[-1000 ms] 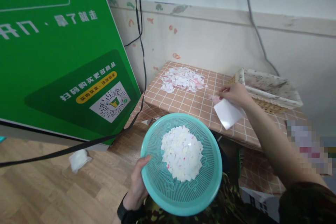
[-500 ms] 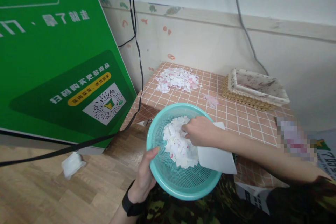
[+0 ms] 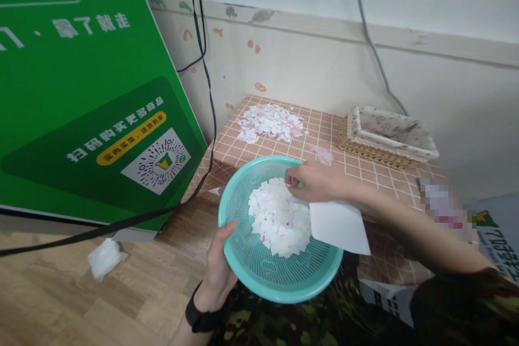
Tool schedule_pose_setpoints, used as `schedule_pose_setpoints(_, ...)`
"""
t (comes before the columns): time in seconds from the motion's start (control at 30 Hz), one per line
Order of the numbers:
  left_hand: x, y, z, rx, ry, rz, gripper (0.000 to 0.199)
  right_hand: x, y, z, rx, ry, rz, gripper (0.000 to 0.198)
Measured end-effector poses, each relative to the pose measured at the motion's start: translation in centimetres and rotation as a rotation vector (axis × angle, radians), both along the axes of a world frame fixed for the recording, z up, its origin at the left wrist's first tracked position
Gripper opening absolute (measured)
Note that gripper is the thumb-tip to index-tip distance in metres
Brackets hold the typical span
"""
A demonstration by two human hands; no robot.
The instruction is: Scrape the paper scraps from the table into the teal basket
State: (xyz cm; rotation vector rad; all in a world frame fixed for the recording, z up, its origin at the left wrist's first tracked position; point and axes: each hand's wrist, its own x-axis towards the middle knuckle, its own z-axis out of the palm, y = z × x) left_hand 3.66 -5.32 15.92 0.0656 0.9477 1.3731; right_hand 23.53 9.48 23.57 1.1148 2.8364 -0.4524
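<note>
Curled over the near-left rim of a turquoise mesh basket (image 3: 237,275), my left hand (image 3: 220,262) keeps it tilted above my lap, thumb on the rim. A heap of small white paper scraps (image 3: 279,221), with a few pink specks, lies inside it. My right hand (image 3: 310,181) is above the basket's far right part, its fingers bent in at the edge of the heap. From under that hand and wrist a white sheet of paper (image 3: 339,227) sticks out over the right rim. It appears gripped in the hand, though the hold itself is hidden.
Behind the basket stands a table with a brown checked cloth (image 3: 365,186). It bears a pile of torn paper (image 3: 270,123), a small pinkish scrap (image 3: 322,154) and a cloth-lined wicker basket (image 3: 381,154). A green panel (image 3: 93,75) rises at left, and black cables (image 3: 208,86) hang before it.
My right hand has lifted up and slightly right, off the middle of the scraps. The white sheet has shifted the same way. My left hand still holds the basket.
</note>
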Motion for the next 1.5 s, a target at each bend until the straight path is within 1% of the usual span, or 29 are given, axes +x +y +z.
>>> schedule_pose_setpoints(0.07, 0.1, 0.1, 0.0, 0.009, 0.008, 0.011, 0.021, -0.1, 0.1, 0.0, -0.021, 0.012, 0.003, 0.019)
schedule_pose_setpoints(0.17, 0.2, 0.2, 0.0, 0.025, -0.007, 0.002, 0.023, -0.3, 0.1, -0.1, -0.058, -0.003, 0.035, 0.018)
schedule_pose_setpoints(0.27, 0.2, 0.2, -0.1, 0.041, -0.017, 0.000, 0.024, -0.3, 0.1, -0.3, -0.059, -0.043, 0.075, 0.017)
schedule_pose_setpoints(0.33, 0.2, 0.2, -0.1, 0.054, -0.019, -0.002, 0.024, -0.2, -0.1, -0.4, -0.032, -0.076, 0.088, 0.019)
schedule_pose_setpoints(0.47, 0.3, 0.1, 0.0, 0.091, -0.047, -0.037, 0.026, -0.1, -0.7, -0.4, 0.089, -0.209, 0.040, 0.017)
schedule_pose_setpoints(0.57, 0.4, 0.0, 0.1, 0.130, -0.076, -0.053, 0.027, -0.1, -1.1, -0.8, 0.103, -0.289, 0.047, 0.017)
schedule_pose_setpoints(0.7, 0.4, -0.1, 0.1, 0.141, -0.084, -0.055, 0.028, -0.2, -0.8, -1.6, 0.063, -0.242, 0.099, 0.032)
schedule_pose_setpoints(0.77, 0.4, -0.2, 0.1, 0.137, -0.084, -0.053, 0.028, -0.3, -0.7, -1.9, 0.062, -0.218, 0.096, 0.036)
schedule_pose_setpoints(0.93, 0.2, -0.2, 0.1, 0.127, -0.072, -0.069, 0.029, -1.0, -1.1, -2.5, 0.109, -0.216, 0.067, 0.026)
schedule_pose_setpoints(1.1, 0.1, -0.4, 0.0, 0.106, -0.048, -0.067, 0.028, -1.4, -1.2, -2.7, 0.091, -0.205, 0.080, 0.015)
schedule_pose_setpoints(1.27, -0.1, -0.4, 0.0, 0.090, -0.062, -0.064, 0.027, -1.2, -1.0, -1.8, 0.013, -0.122, 0.082, 0.009)
schedule_pose_setpoints(1.4, -0.1, -0.3, 0.1, 0.086, -0.074, -0.062, 0.028, -1.0, -1.0, -0.8, -0.014, -0.079, 0.080, 0.006)
schedule_pose_setpoints(1.5, -0.2, -0.3, 0.1, 0.084, -0.064, -0.064, 0.028, -1.0, -0.9, -0.6, -0.051, -0.043, 0.074, 0.006)
